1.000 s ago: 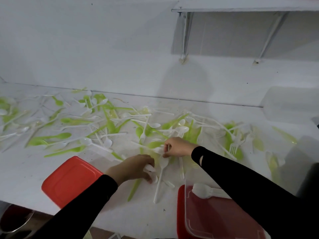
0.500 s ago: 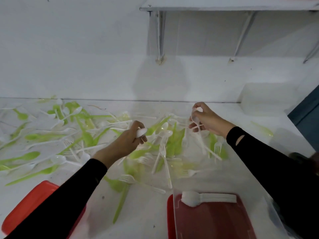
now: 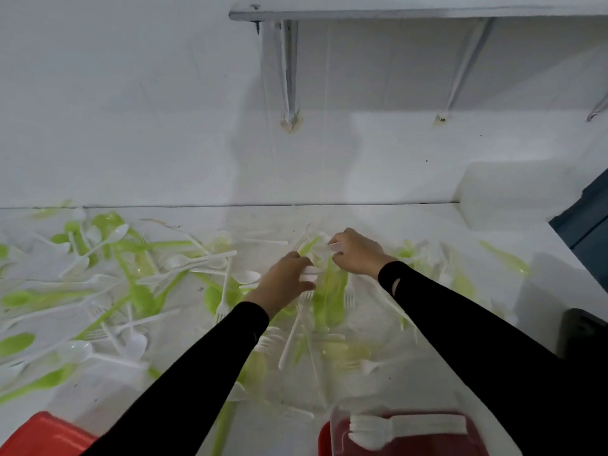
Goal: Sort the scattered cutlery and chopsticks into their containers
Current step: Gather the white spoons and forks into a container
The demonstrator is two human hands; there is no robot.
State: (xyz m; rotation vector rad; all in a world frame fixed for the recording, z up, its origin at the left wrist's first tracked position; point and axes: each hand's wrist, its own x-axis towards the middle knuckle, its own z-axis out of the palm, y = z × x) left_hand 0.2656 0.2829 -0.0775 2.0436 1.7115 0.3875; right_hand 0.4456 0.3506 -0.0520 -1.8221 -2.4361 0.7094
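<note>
White and green plastic spoons and forks lie scattered over the white table (image 3: 411,222). My left hand (image 3: 284,283) is low over the pile at the centre and grips a white plastic piece (image 3: 311,274) that sticks out past its fingers. My right hand (image 3: 357,253) is just beyond it and pinches another white piece (image 3: 334,247) at its fingertips. A clear container with a red base (image 3: 335,436) stands at the near right edge and holds a stack of white forks (image 3: 408,429).
A red lid (image 3: 42,436) lies at the near left corner. A translucent box (image 3: 506,189) sits at the back right against the wall. A shelf on brackets (image 3: 289,70) hangs above. A dark object (image 3: 582,327) is at the right edge.
Both hands rose from the near pile with white pieces, then came down together over the middle of the table. The view has swung to the right.
</note>
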